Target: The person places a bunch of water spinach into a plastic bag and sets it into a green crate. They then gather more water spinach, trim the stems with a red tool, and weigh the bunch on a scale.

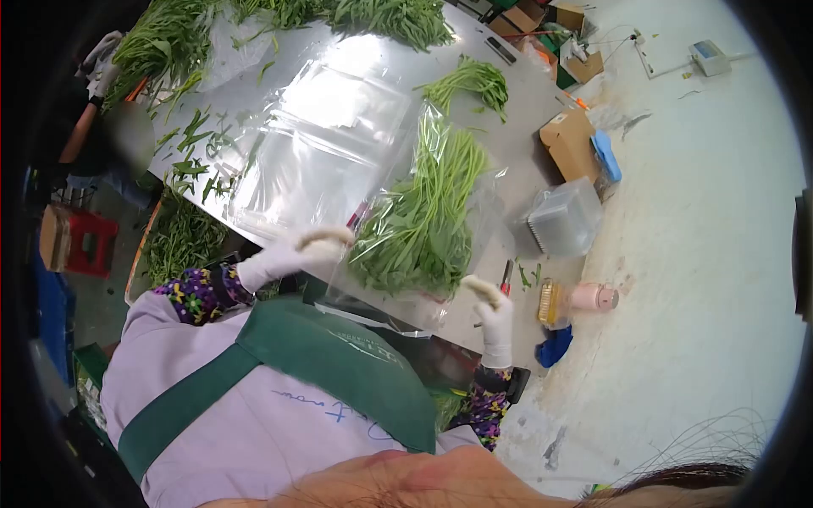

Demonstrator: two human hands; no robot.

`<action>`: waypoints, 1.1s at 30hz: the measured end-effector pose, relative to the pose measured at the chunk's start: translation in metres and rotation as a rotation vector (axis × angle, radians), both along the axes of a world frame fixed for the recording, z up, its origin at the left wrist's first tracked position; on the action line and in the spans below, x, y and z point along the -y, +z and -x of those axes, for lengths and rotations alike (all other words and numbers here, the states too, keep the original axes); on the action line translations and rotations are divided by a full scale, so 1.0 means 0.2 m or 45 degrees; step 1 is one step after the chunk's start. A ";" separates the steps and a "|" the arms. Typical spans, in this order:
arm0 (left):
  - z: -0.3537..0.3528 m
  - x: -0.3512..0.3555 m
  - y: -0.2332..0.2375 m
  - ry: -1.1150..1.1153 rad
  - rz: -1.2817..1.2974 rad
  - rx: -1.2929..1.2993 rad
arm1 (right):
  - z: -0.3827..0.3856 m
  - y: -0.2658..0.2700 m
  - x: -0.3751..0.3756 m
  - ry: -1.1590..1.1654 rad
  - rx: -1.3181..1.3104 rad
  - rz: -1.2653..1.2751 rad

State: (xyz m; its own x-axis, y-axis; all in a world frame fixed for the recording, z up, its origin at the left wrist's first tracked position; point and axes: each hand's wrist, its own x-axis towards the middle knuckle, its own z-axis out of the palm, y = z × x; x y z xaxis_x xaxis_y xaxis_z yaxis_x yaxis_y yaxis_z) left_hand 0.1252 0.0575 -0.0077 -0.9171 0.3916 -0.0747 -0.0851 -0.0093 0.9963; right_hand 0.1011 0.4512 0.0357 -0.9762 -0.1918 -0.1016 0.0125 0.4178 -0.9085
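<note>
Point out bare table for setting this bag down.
Bare table lies right of the bag of greens, between the small bundle and the cardboard box. Crowded: stack of clear bags mid-table, loose leaves beside it, piled greens along the far edge.

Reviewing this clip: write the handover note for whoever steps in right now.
Left hand: grips the clear bag at its left edge.
Right hand: grips its near right corner.
Leafy greens sit inside the bag, over the table; spare bags lie flat alongside, a loose bunch beyond.
Done: one bunch bagged.
Left: loose bunch unbagged; bag's closure cannot be told.
</note>
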 end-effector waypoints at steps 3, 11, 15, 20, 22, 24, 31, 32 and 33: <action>0.08 0.02 -0.11 0.412 -0.032 0.169 | 0.04 -0.03 -0.06 -0.307 -0.050 0.215; -0.01 -0.28 -0.22 0.248 0.101 0.753 | 0.22 -0.39 0.09 -0.338 0.199 -0.035; -0.07 -0.33 -0.25 0.401 -0.128 0.734 | 0.28 -0.39 0.13 -0.303 0.170 0.190; 0.07 -0.36 -0.28 0.515 0.288 0.628 | 0.39 -0.38 0.13 -0.300 0.202 0.319; 0.07 -0.33 -0.27 0.523 0.314 0.525 | 0.39 -0.36 0.14 -0.311 0.307 0.369; 0.02 -0.36 -0.28 0.523 0.401 0.359 | 0.43 -0.50 0.02 -0.244 0.226 0.215; -0.17 -0.28 -0.35 0.448 0.734 0.126 | 0.02 -0.16 0.29 -0.494 0.472 0.153; -0.17 -0.25 -0.36 0.420 0.690 0.161 | 0.02 -0.17 0.33 -0.469 0.451 0.146; -0.18 -0.25 -0.34 0.427 0.662 0.154 | 0.02 -0.17 0.37 -0.437 0.433 0.139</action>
